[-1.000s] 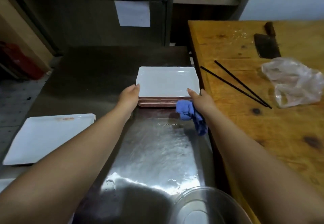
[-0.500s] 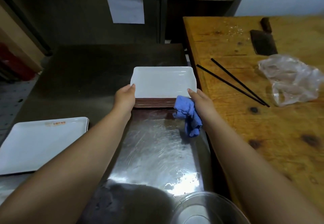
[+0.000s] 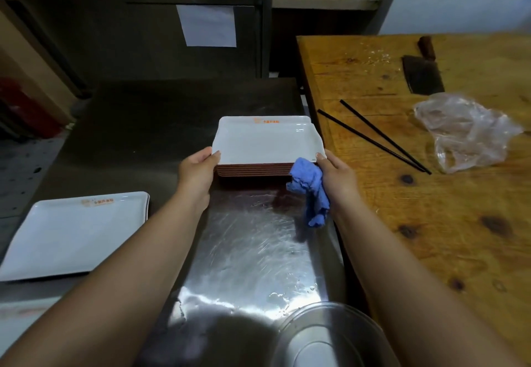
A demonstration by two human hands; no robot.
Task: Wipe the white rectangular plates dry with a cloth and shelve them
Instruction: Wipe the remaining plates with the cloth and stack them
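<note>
Both my forearms reach into view from the bottom edge, bare from as far up as the camera shows down to the wrists. No sleeve or cuff covers either one. My left hand (image 3: 198, 172) and my right hand (image 3: 337, 175) are ungloved. My fingernails look short and plain, though they are too small here to be sure. My wrists and fingers carry no watch, band or ring that I can make out.
</note>
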